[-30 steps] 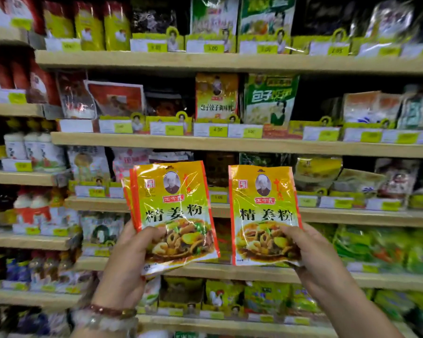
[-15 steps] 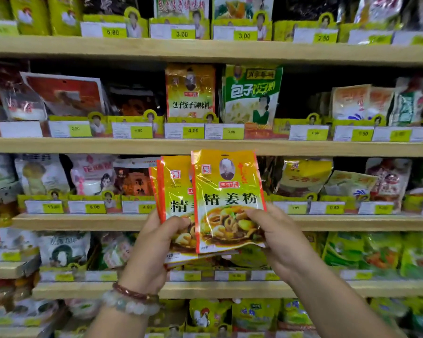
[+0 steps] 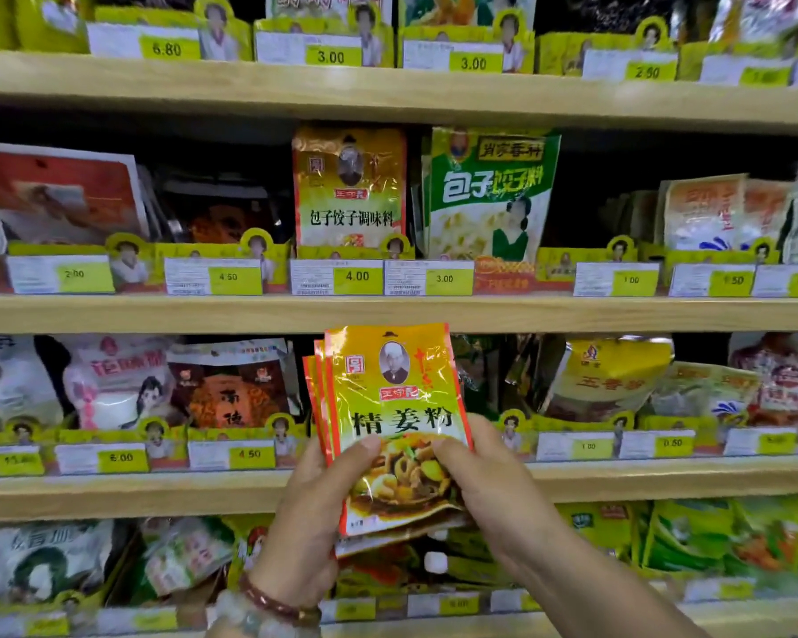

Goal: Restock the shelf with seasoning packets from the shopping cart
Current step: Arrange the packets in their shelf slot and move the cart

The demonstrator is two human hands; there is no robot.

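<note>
A stack of yellow-and-orange seasoning packets (image 3: 390, 407) with a portrait and black characters is held upright in front of the shelves. My left hand (image 3: 309, 513) grips the stack's lower left edge, thumb on the front packet. My right hand (image 3: 489, 490) grips the lower right edge, thumb also on the front. The packets overlap closely, with the rear ones showing only as thin edges at the left. The stack is level with the wooden shelf (image 3: 157, 492) that carries price tags 6.00 and 4.50. No shopping cart is in view.
Wooden shelves (image 3: 388, 315) full of other seasoning bags run across the whole view, fronted by yellow price tags. A similar yellow packet (image 3: 349, 186) and a green-and-white bag (image 3: 489, 191) stand one shelf up. A dark gap lies behind the held stack.
The two separate groups of packets have been brought together into one overlapping stack. The stack and both hands now sit closer to the shelf, and the view has shifted right and upward.
</note>
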